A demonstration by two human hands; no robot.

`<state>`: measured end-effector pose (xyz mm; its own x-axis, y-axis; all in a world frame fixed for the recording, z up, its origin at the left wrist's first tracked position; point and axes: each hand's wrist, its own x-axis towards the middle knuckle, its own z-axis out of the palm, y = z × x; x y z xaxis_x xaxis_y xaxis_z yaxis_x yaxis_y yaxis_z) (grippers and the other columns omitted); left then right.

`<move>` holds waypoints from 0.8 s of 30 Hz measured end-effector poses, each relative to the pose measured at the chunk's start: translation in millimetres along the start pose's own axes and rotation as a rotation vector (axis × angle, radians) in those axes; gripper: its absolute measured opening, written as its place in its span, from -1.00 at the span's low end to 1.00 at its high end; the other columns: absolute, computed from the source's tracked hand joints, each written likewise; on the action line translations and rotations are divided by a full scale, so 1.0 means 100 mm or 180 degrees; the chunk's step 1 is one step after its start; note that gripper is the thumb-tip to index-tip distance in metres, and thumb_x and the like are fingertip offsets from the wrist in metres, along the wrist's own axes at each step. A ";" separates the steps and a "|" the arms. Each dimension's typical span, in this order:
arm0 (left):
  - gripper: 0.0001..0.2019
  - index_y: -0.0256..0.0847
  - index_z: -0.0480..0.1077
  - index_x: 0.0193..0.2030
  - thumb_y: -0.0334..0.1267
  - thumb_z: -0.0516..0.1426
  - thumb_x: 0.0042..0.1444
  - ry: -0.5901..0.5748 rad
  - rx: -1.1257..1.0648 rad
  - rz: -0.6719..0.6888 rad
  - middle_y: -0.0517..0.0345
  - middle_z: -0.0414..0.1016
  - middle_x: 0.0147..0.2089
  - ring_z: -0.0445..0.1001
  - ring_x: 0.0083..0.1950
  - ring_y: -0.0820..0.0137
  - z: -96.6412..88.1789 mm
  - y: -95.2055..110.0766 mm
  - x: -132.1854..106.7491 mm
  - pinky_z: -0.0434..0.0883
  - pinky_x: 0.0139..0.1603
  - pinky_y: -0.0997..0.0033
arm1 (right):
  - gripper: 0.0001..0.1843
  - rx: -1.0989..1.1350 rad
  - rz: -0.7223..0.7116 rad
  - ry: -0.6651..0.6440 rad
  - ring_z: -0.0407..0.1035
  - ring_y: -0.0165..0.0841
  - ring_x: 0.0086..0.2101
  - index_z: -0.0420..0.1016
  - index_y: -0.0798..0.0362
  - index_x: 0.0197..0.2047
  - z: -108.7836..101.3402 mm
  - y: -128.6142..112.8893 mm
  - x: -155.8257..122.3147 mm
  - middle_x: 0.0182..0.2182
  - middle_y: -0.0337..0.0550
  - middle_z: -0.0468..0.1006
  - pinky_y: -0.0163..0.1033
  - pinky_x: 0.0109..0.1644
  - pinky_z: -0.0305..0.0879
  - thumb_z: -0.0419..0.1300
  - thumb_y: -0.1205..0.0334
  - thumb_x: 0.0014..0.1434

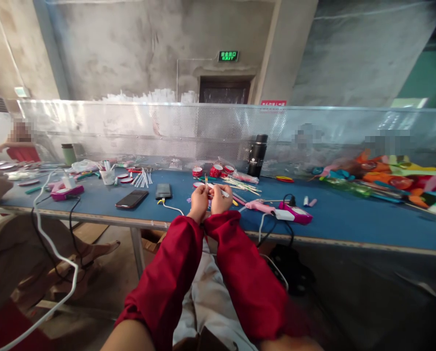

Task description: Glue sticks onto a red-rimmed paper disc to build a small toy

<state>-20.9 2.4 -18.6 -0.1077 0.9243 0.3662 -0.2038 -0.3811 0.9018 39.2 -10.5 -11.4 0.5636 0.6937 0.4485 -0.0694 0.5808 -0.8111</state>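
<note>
Both hands meet above the near edge of the blue table (pixel 349 214): the left hand (pixel 199 199) pinches a thin stick (pixel 206 181) upright, and the right hand (pixel 220 197) closes on a white stick (pixel 223 193). Assembly appears mid-way; loose sticks (pixel 244 184) and red tape rolls (pixel 216 170) lie just beyond. A pink glue gun (pixel 259 206) rests near right, two phones (pixel 132 199) left; nothing blocks the hands.

Bare concrete walls (pixel 130 44), green exit sign (pixel 228 56) over dark doorway (pixel 224 91), perforated metal screen (pixel 203 129) behind blue table (pixel 349 214).
</note>
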 end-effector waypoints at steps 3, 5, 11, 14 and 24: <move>-0.74 -0.27 0.49 0.04 -0.13 0.20 0.38 0.0007 0.0020 0.0007 0.03 0.58 -0.02 0.59 -0.12 0.33 0.00 0.00 0.00 0.60 -0.11 0.23 | -0.68 -0.0008 -0.0017 -0.0005 0.54 -0.33 -0.18 0.51 0.11 0.08 0.00 -0.01 -0.01 -0.06 -0.11 0.59 -0.14 -0.11 0.57 0.27 0.07 0.40; -0.74 -0.27 0.49 0.05 -0.13 0.20 0.38 0.0007 0.0018 -0.0003 0.03 0.58 -0.02 0.59 -0.13 0.34 0.00 0.01 -0.01 0.60 -0.11 0.23 | -0.68 -0.0002 -0.0040 0.0033 0.54 -0.33 -0.18 0.51 0.11 0.08 0.00 -0.01 -0.01 -0.06 -0.11 0.59 -0.14 -0.11 0.57 0.27 0.06 0.40; -0.75 -0.28 0.50 0.02 -0.13 0.20 0.38 0.0030 -0.0003 0.0006 0.05 0.58 -0.05 0.58 -0.15 0.35 0.00 0.03 -0.01 0.60 -0.13 0.25 | -0.67 0.0029 -0.0082 0.0023 0.54 -0.32 -0.16 0.51 0.11 0.09 0.00 -0.01 -0.01 -0.05 -0.10 0.59 -0.12 -0.09 0.57 0.27 0.07 0.40; -0.75 -0.27 0.50 0.02 -0.13 0.20 0.38 0.0024 -0.0009 -0.0017 0.05 0.58 -0.05 0.58 -0.16 0.36 0.01 0.03 -0.01 0.60 -0.14 0.26 | -0.68 0.0023 -0.0082 0.0063 0.54 -0.33 -0.17 0.51 0.11 0.08 0.00 -0.01 -0.01 -0.06 -0.11 0.60 -0.13 -0.10 0.57 0.27 0.06 0.40; -0.75 -0.28 0.50 0.00 -0.13 0.20 0.38 0.0033 -0.0014 -0.0067 0.07 0.58 -0.09 0.58 -0.19 0.37 0.01 0.02 -0.01 0.59 -0.17 0.28 | -0.69 -0.0062 -0.0112 0.0089 0.53 -0.36 -0.22 0.52 0.11 0.05 0.00 0.03 0.00 -0.11 -0.13 0.60 -0.17 -0.15 0.56 0.27 0.06 0.40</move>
<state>-20.4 1.0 -16.3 -0.1133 0.9318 0.3447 -0.2103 -0.3616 0.9083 38.9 -8.2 -13.5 0.5882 0.6607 0.4663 -0.0332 0.5959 -0.8024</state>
